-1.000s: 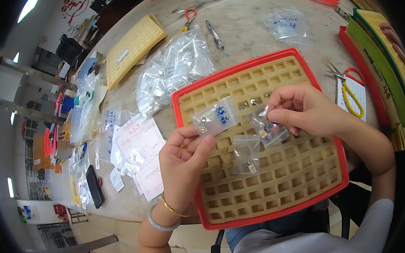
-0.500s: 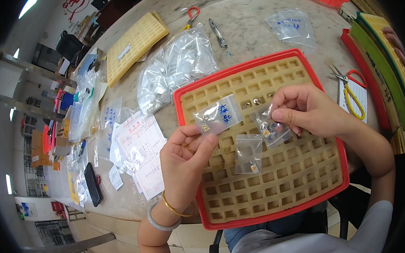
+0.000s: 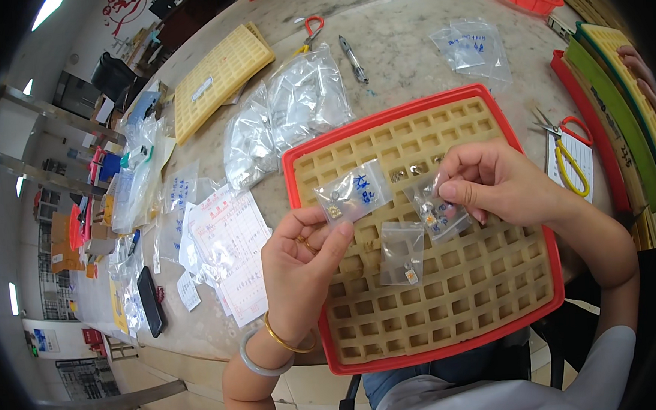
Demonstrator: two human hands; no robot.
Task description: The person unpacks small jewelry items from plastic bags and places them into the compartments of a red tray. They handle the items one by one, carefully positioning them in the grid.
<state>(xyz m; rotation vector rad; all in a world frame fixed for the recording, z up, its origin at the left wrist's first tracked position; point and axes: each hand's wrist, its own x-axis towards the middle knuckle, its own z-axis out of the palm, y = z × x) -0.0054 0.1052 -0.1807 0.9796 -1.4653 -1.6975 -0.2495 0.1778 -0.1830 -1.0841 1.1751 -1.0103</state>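
Note:
My left hand [image 3: 301, 261] pinches a small clear zip bag [image 3: 353, 191] by its lower left corner; blue handwriting and a small gold-coloured piece show in it. My right hand [image 3: 488, 182] grips another small zip bag [image 3: 435, 217], which holds small pieces with an orange and white face. A third zip bag [image 3: 401, 247] lies on the tray just below, with one similar piece in its bottom corner. Under both hands is a red-rimmed tray [image 3: 558, 275] with a tan insert of square pockets. Several small metal pieces [image 3: 416, 169] sit in pockets near my right fingers.
Left of the tray lie printed papers [image 3: 233, 248] and a dark phone [image 3: 150, 300]. Beyond it are large bags [image 3: 308, 93], a pen [image 3: 351, 58] and yellow pocketed trays [image 3: 219, 76]. Yellow-and-red-handled scissors [image 3: 565, 145] lie right. Another person's hand [image 3: 639, 73] shows at the far right edge.
Both hands keep hold of their bags. The left bag has tilted slightly and shifted a little downward; the tray has dipped slightly at its far edge.

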